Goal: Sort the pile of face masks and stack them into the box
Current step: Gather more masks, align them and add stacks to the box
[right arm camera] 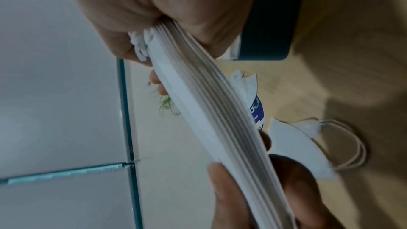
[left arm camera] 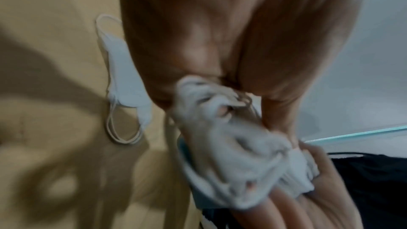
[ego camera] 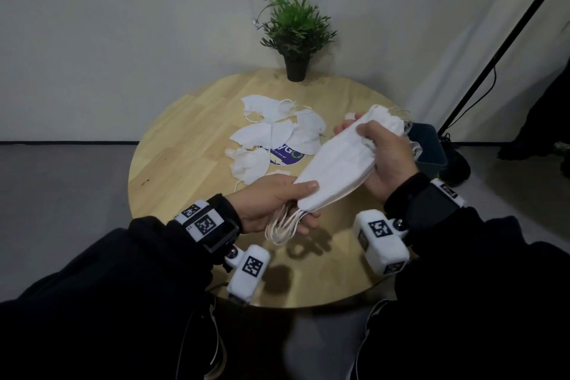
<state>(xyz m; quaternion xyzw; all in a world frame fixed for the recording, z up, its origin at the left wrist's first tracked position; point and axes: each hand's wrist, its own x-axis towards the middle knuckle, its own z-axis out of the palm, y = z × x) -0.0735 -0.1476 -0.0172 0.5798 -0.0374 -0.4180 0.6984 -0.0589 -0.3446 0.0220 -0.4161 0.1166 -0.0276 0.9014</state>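
Note:
A thick stack of white folded face masks (ego camera: 339,163) (right arm camera: 211,119) (left arm camera: 237,159) is held above the round wooden table (ego camera: 185,163) by both hands. My left hand (ego camera: 277,203) pinches its near end, thumb on top, with the ear loops (ego camera: 283,225) hanging below. My right hand (ego camera: 385,157) grips the far end, fingers curled round it. Several loose white masks (ego camera: 277,133) lie spread on the table behind the stack. The dark blue box (ego camera: 427,148) (right arm camera: 270,23) stands at the table's right edge, partly hidden by my right hand.
A potted green plant (ego camera: 294,31) stands at the table's far edge by the wall. A round printed sticker (ego camera: 287,156) shows under the loose masks. A black stand pole (ego camera: 499,49) and its base (ego camera: 456,166) are on the floor to the right.

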